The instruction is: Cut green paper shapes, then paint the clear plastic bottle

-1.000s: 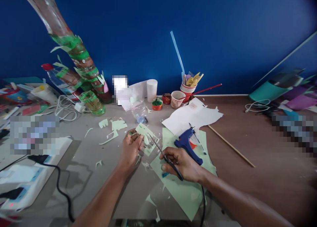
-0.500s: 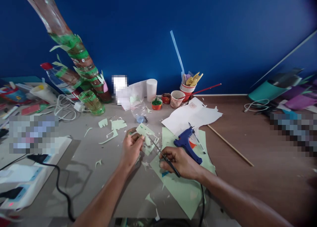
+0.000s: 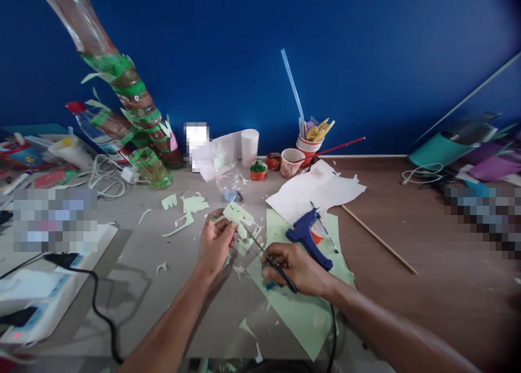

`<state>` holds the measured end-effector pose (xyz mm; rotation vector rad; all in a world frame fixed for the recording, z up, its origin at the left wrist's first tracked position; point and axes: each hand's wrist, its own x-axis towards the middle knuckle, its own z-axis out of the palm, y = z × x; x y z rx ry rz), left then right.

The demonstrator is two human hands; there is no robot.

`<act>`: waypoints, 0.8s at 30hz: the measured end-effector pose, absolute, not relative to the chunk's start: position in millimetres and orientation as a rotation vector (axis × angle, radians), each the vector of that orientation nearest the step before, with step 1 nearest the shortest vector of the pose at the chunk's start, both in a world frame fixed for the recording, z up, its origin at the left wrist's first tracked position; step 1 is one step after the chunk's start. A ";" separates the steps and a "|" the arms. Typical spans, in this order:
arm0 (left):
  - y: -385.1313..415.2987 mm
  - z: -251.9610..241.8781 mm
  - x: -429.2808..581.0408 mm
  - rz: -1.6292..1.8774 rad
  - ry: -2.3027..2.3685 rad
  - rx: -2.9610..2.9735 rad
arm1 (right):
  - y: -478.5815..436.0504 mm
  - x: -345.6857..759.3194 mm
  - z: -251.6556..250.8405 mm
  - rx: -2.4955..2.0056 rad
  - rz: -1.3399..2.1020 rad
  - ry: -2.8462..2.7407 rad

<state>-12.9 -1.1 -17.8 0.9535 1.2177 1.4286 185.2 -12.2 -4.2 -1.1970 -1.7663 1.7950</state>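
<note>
My left hand pinches a small pale green paper piece and holds it up over the table. My right hand is closed round the black handles of a pair of scissors. The scissor blades point up and left, with their tips at the lower edge of the paper piece. Under my right hand lies a large pale green paper sheet. Small green offcuts lie scattered around both hands.
A blue glue gun lies on the green sheet just right of my right hand, its cord trailing toward me. White paper, a thin wooden stick, cups of tools, a green-wrapped bottle structure and a white device with black cable surround the work area.
The scissors and my right hand have shifted slightly left, toward the paper piece. My left hand has stayed nearly in place with the paper piece.
</note>
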 end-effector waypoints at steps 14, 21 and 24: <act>-7.8 -20.6 -2.4 1.292 1.177 0.945 | -10.4 183.6 -7.2 -1.199 1.705 -1.794; -9.6 -19.8 0.4 1.237 1.148 0.934 | -10.0 184.5 -7.1 -1.209 1.654 -1.824; -10.1 -18.3 0.4 1.215 1.128 0.940 | -9.7 184.7 -6.3 -1.205 1.621 -1.844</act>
